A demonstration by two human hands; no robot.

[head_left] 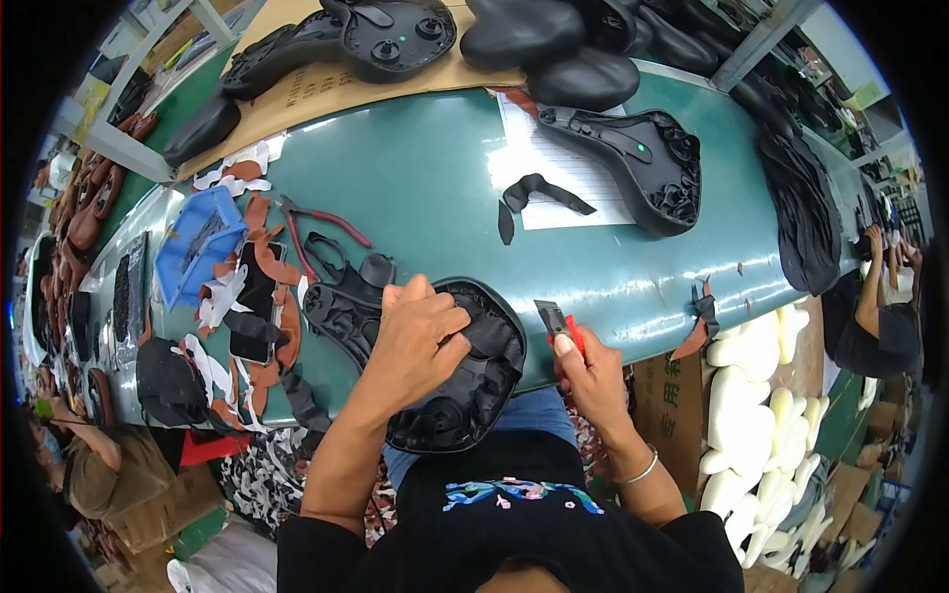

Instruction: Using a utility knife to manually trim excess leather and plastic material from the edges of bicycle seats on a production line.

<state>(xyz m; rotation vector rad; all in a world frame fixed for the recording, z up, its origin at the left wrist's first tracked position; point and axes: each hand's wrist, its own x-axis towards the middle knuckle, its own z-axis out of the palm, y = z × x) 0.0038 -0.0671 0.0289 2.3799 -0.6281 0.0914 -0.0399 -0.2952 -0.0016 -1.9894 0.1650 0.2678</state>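
Observation:
A black bicycle saddle (pixel 481 371) lies underside up at the table's near edge, in front of my body. Its black cover material is folded in over the shell's inside. My left hand (pixel 420 331) rests over the middle of this saddle with its fingers curled in, closed on what seems to be the cover material; the fingertips are partly hidden. Just right of the saddle, my right hand (pixel 591 371) grips a red utility knife (pixel 561 322). The knife's blade points up and away, apart from the saddle.
Pliers with red handles (pixel 339 222) lie beyond the saddle, near a blue tray (pixel 198 247) and brown, white and black scraps (pixel 267 262). Another upturned saddle (pixel 643 163) rests on a paper sheet (pixel 554 183). Black saddles (pixel 534 35) are piled at the back; pale foam pads (pixel 741 425) lie lower right.

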